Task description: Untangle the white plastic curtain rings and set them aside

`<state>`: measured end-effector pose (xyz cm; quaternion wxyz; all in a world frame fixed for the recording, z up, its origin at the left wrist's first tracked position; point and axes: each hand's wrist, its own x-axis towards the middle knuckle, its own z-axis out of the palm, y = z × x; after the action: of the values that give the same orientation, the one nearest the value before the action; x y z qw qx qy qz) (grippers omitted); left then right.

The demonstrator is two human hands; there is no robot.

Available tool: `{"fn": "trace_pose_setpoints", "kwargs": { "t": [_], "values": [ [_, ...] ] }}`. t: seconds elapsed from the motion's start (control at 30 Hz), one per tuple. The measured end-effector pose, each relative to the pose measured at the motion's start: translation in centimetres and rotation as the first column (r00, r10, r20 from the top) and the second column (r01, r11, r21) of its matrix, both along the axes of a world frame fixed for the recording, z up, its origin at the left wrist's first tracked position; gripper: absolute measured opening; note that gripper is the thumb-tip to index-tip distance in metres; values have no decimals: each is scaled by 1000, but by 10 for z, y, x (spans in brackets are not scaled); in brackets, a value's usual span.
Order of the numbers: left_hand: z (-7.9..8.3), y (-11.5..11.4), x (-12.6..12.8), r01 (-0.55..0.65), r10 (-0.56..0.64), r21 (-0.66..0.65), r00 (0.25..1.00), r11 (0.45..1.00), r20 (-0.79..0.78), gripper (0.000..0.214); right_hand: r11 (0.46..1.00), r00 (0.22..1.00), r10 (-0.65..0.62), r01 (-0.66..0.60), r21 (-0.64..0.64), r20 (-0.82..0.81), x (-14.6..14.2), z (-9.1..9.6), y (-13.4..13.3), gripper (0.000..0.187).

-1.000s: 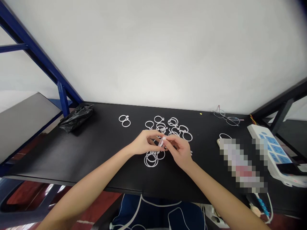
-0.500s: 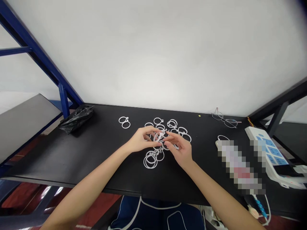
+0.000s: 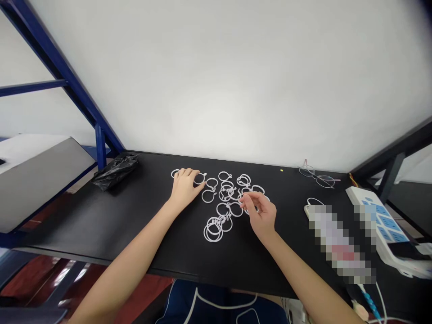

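White rings with small eyelets [image 3: 213,230], like curtain rings, lie loose and overlapping in a group on the black table [image 3: 135,225]. My left hand [image 3: 184,185] is left of the group, palm down and low over the table. One white ring [image 3: 204,177] sits between its thumb and fingers. Partly hidden behind that hand is another white ring [image 3: 174,172]. At the right side of the group, my right hand [image 3: 262,212] has its fingers curled and thumb pressed toward them. The fingertips overlap rings there, and what they hold is unclear.
A crumpled black plastic bag [image 3: 116,172] lies at the far left. Toward the right are eyeglasses [image 3: 316,175], a blurred phone-like object [image 3: 340,243] with a cable, and a white power strip [image 3: 381,220]. Blue metal framing [image 3: 100,146] rises on the left, against a pale wall.
My left hand has moved left from the middle of the group with a white ring, partly covering the two separate rings. My right hand stays near the group, its fingers more curled. The view shifted slightly.
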<state>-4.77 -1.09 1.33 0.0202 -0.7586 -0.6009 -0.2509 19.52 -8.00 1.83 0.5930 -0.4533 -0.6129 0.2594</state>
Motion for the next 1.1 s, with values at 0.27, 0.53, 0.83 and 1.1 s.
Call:
{"fn": "trace_pose_setpoints", "kwargs": {
  "t": [0.27, 0.53, 0.83, 1.1],
  "values": [
    [-9, 6, -17, -184, 171, -53, 968, 982, -186, 39, 1000, 999, 10, -10, -1, 37, 0, 0, 0, 15],
    [-12, 6, -17, -179, 159, -83, 966, 980, -204, 42, 1000, 998, 16, -17, 15, 66, -1, 2, -2, 16],
    [-10, 6, -17, -215, 188, -93, 953, 972, -236, 50, 998, 995, 20, -26, 57, 101, -1, 2, -1, 16],
    [-7, 7, -19, -230, 210, -76, 954, 970, -213, 42, 995, 993, 18, -29, 93, 117, 0, 3, -1, 16]
  ]
}}
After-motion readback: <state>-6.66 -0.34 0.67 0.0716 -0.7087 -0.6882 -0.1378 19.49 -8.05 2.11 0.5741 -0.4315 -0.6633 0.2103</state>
